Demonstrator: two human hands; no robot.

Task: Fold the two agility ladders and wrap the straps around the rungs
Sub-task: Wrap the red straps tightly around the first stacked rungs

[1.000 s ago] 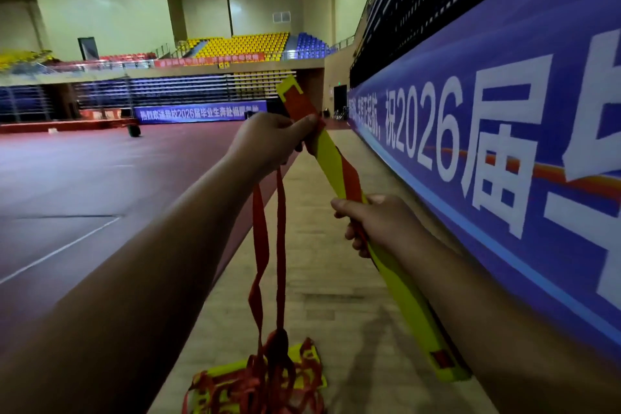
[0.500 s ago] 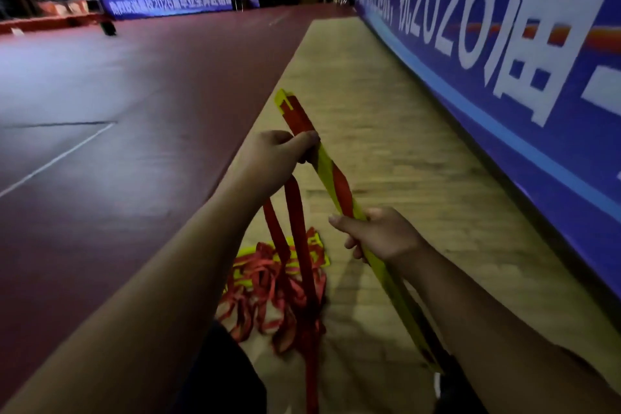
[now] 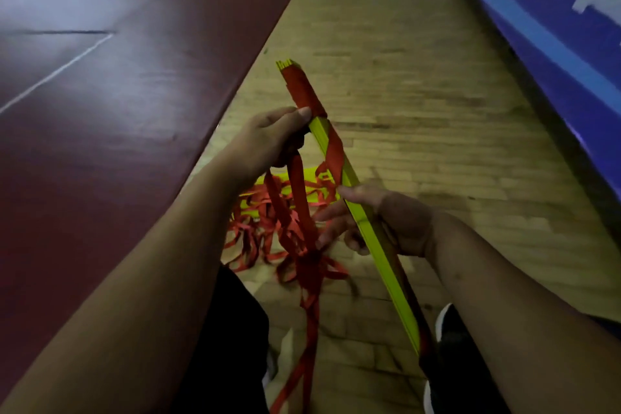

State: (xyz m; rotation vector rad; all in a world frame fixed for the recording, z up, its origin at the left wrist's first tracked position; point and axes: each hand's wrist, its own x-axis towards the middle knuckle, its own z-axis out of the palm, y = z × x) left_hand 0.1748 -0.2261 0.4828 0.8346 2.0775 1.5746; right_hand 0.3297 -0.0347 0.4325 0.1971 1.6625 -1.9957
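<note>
Grips the stiff, light bundle of yellow rungs (image 3: 319,133) mid-length with the right hand (image 3: 396,222); pinches the limp red strap (image 3: 299,185) beside its upper end with the left hand (image 3: 268,141), likely best kept taut there

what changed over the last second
The view tipped down to the floor. The rung bundle came down toward the loose ladder pile, and the red strap now hangs slack. Unchanged: left hand grips the strap, right hand holds the bundle mid-length.
</note>
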